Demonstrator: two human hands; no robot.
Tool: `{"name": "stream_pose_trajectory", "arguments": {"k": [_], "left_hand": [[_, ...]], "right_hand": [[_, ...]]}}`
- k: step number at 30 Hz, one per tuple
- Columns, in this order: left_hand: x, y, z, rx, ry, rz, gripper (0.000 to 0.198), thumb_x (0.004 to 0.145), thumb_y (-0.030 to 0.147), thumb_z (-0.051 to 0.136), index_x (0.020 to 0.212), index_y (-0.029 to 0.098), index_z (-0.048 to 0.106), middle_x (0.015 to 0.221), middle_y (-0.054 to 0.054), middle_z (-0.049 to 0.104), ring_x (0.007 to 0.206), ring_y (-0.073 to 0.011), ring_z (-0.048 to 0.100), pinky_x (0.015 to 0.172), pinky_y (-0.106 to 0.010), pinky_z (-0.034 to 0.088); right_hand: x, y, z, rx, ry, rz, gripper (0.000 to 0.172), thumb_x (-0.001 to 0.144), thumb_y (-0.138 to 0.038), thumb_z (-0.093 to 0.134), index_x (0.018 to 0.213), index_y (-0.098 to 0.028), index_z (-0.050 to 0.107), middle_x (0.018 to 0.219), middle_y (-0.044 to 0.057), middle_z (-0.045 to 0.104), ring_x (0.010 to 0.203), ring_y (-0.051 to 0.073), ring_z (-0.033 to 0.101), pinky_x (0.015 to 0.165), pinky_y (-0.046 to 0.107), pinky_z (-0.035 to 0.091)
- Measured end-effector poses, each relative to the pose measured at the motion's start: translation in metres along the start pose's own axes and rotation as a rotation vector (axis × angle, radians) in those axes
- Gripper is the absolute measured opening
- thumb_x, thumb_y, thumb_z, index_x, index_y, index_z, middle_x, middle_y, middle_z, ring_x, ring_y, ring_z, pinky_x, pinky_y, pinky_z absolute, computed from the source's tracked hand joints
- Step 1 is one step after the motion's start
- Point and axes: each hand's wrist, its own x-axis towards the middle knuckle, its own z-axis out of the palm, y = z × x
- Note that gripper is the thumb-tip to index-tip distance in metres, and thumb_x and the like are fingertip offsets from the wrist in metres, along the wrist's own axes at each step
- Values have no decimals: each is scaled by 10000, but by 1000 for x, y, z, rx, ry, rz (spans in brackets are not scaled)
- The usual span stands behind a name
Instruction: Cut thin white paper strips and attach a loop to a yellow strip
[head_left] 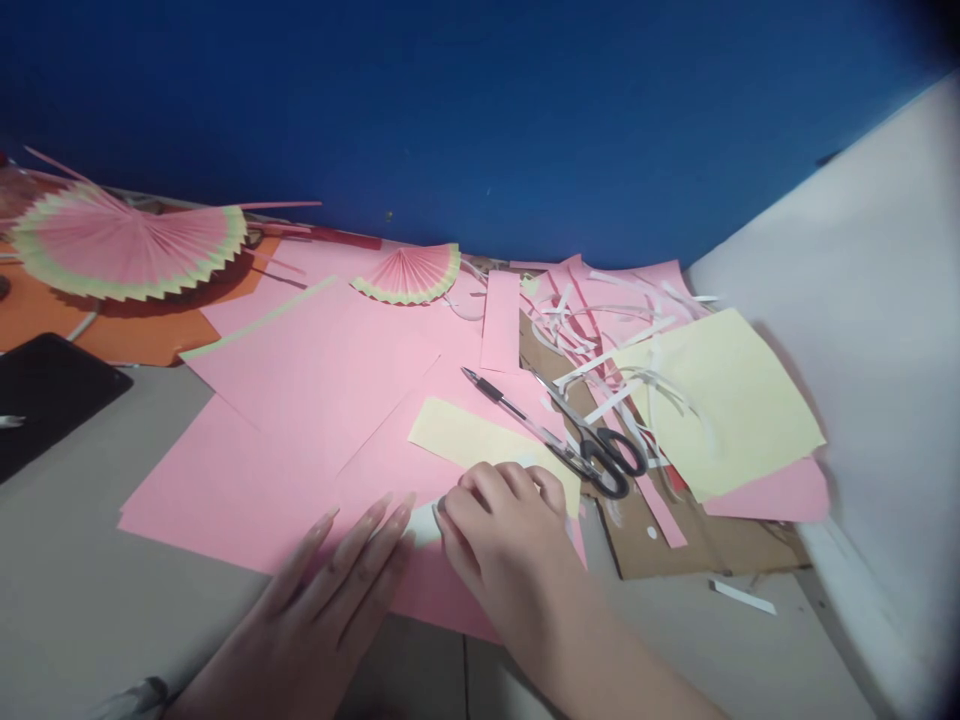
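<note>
A small pale green strip of paper (426,526) lies between my hands on a large sheet of pink paper (285,480). My left hand (345,570) rests flat with its fingers stretched out, the tips at the strip's left end. Curled over the strip's right end, my right hand (510,530) has its fingers bent and presses down; its palm side is hidden. Just beyond my right knuckles is a pale yellow paper strip (465,430). A black pen (510,405) and black-handled scissors (592,435) lie past it, close to my right hand.
Two pleated pink fans with green-yellow edges, a large one (142,245) and a small one (409,275), sit at the back. Paper scraps cover brown cardboard (637,545) on the right, beside a yellow sheet (727,400). A dark flat object (52,400) lies left. A blue wall (480,130) stands behind.
</note>
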Motion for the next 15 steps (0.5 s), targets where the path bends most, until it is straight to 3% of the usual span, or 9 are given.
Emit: {"name": "stream_pose_trajectory", "arguments": {"k": [3,10,15], "left_hand": [[1,2,-1,-29,8,-59,737,796,532,441,1370,80,341,1421,-142,377,1353,-291,219,1118,-430,59],[1,2,0,-10,5,-26,764,801,578,407,1376,82,329,1420,-135,380,1352,-283,219,1121,-426,43],[-1,-1,1,-16,-3,-19,735,818,514,429,1403,98,275,1416,-122,390,1350,-267,225,1118,-424,50]], "right_hand": [[1,1,1,-4,-7,-2,103,767,-155,585,685,-198,539,718,-1,562,726,176,471,716,351,268],[1,0,2,-24,-23,-3,116,807,-190,546,692,-201,536,736,4,563,734,180,467,723,351,277],[1,1,1,-32,-30,-6,120,803,-182,550,685,-198,537,723,7,556,718,176,455,700,334,281]]}}
